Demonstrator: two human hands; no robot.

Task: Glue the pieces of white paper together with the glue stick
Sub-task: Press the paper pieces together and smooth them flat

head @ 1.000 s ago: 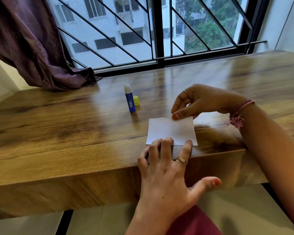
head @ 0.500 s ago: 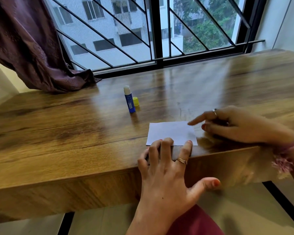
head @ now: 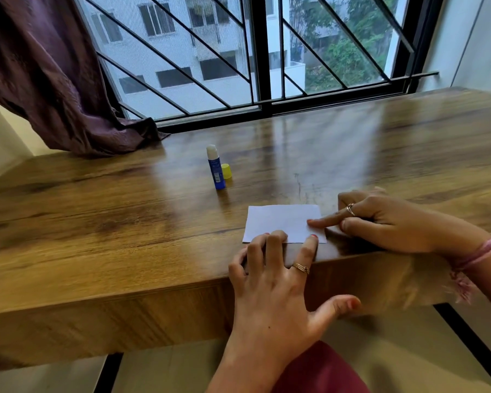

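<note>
1. Near the lower middle of the frame, a white paper [head: 281,222] lies flat on the wooden table [head: 97,222], close to the table's front edge.
2. The left hand [head: 275,285] reaches up from the bottom of the frame; its fingers [head: 309,248] are spread, only slightly bent, and their tips press down on the lower edge of the paper, while the thumb sticks out to the right below the table edge. A ring sits on one finger.
3. The right hand [head: 386,222] comes in from the right side of the frame. Its index finger is stretched out with the tip touching the paper's right part; the other fingers are curled under and hold nothing. It also wears a ring, and a pink thread band [head: 485,251] circles the wrist.
4. Above and to the left of the paper, well apart from it, a blue glue stick [head: 216,171] stands upright with its white tip bare.
5. A yellow cap [head: 226,171] sits just beside the glue stick on its right.
6. A purple curtain [head: 54,80] hangs in the upper left, its end resting on the table, in front of a barred window [head: 261,52].
</note>
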